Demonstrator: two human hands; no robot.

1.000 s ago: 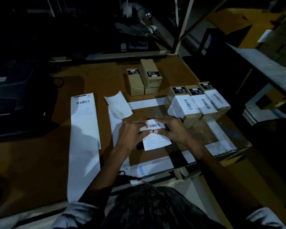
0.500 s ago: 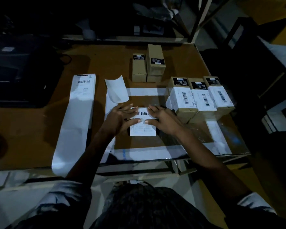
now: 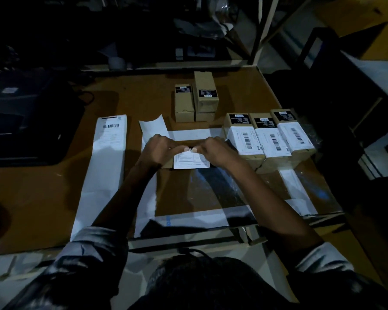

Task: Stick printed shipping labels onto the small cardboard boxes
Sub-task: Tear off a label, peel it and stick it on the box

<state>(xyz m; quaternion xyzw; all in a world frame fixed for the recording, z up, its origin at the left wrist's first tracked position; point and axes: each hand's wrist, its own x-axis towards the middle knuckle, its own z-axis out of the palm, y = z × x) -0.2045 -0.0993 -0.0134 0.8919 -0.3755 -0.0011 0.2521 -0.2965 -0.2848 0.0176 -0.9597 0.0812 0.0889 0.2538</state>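
Observation:
A small cardboard box point(image 3: 167, 164) lies on the table in front of me with a white shipping label point(image 3: 191, 161) on its top face. My left hand point(image 3: 158, 151) grips the box's left side and my right hand point(image 3: 218, 151) grips its right side. Both thumbs meet on the label's far edge and press it down. The hands hide most of the box. Three labelled boxes point(image 3: 270, 143) stand side by side to the right. Two unlabelled boxes point(image 3: 196, 101) stand further back.
A long white strip of labels point(image 3: 108, 162) with a barcode at its far end lies to the left. A curled piece of backing paper point(image 3: 154, 127) lies just beyond my left hand. A dark machine point(image 3: 20, 121) fills the left side. The table's right edge is close to the labelled boxes.
A second ago both hands held the label up, barcode showing. They have since lowered it onto the box, and the thumbs now cover the barcode end.

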